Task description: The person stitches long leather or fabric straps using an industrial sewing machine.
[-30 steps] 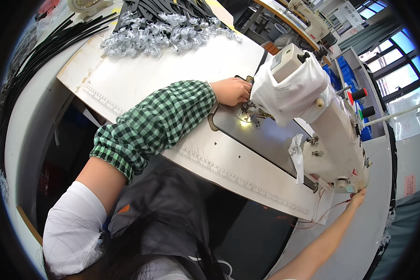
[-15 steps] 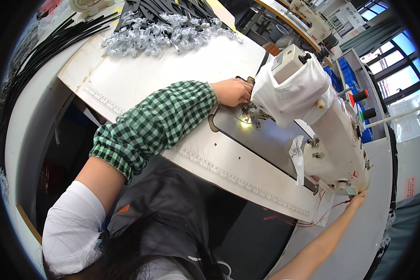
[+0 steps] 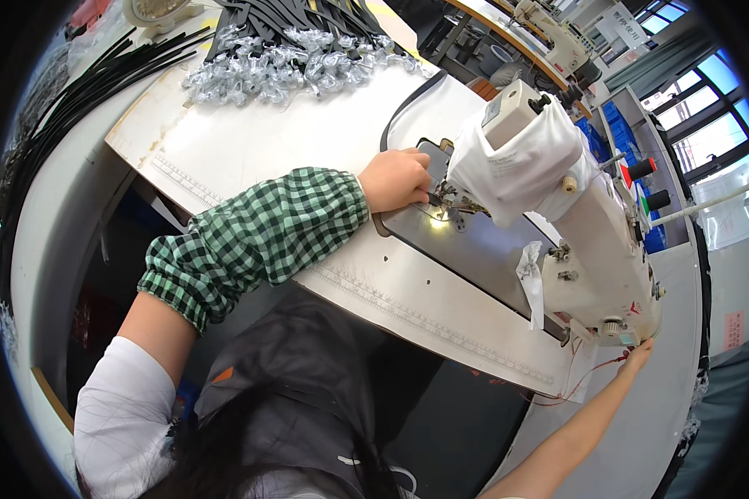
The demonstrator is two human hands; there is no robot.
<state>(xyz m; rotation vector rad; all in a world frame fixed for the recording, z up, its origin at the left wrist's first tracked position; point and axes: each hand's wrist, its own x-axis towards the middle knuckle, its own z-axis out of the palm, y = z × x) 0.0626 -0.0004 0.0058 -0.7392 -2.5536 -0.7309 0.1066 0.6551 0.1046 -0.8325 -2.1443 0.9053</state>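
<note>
My left hand (image 3: 397,181), below a green checked oversleeve (image 3: 258,224), is closed on a black strap (image 3: 406,106) just left of the sewing machine's lit needle area (image 3: 441,214), over the metal bed (image 3: 474,258). A white cloth (image 3: 508,154) covers part of the machine head. My right hand (image 3: 638,354) reaches the machine's (image 3: 591,258) far right end, beside red wires; its fingers are too small and hidden to tell what they grip.
Black straps with clear plastic-wrapped ends (image 3: 283,66) lie in a pile at the back of the white table (image 3: 166,141). More black cords (image 3: 66,108) hang at left. Thread spools (image 3: 641,169), blue bins (image 3: 616,125) and another sewing machine (image 3: 558,41) are at the right and back.
My left hand has moved down and left from behind the needle area, and more of the black strap now shows, curving above it. My right hand is almost unchanged.
</note>
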